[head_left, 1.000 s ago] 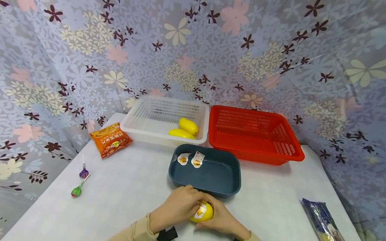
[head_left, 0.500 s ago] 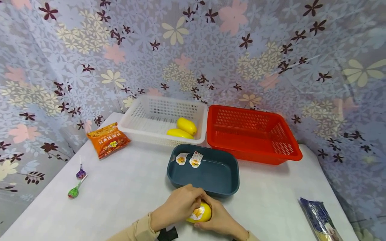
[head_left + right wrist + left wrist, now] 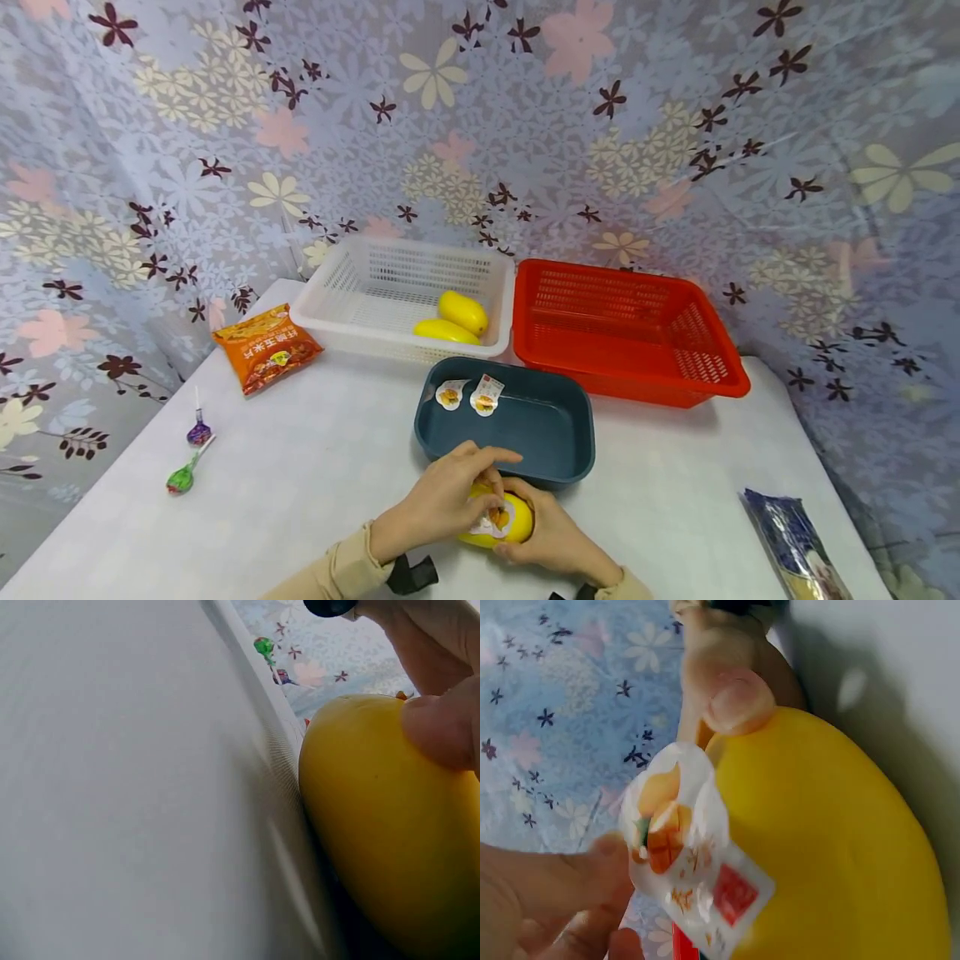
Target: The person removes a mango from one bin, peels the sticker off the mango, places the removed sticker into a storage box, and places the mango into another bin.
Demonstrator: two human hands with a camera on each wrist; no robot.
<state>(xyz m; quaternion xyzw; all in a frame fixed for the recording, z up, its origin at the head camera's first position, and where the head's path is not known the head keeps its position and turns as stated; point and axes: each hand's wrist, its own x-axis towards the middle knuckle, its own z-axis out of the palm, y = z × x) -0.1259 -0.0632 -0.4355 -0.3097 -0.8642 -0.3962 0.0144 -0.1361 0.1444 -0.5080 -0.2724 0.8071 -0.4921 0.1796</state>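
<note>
A smooth yellow mango lies close over the table at the front middle. My right hand grips its right end, thumb on the near side. In the left wrist view, a white sticker with a printed mango picture stands partly away from the yellow skin. My left hand pinches this sticker's edge between thumb and fingers, while its index finger extends over the mango. The right wrist view shows the mango with a thumb pressed on it; its lower side is in shadow.
Just behind my hands stands a dark blue tray, two mango stickers on its inner wall. A white basket holds two mangoes. Beside it sits a red basket. Snack bag, lollipops and blue packet lie outward.
My left hand's index finger has straightened out, and its wrist has turned slightly. More of the sticker and mango shows between the hands. The right hand keeps its grip.
</note>
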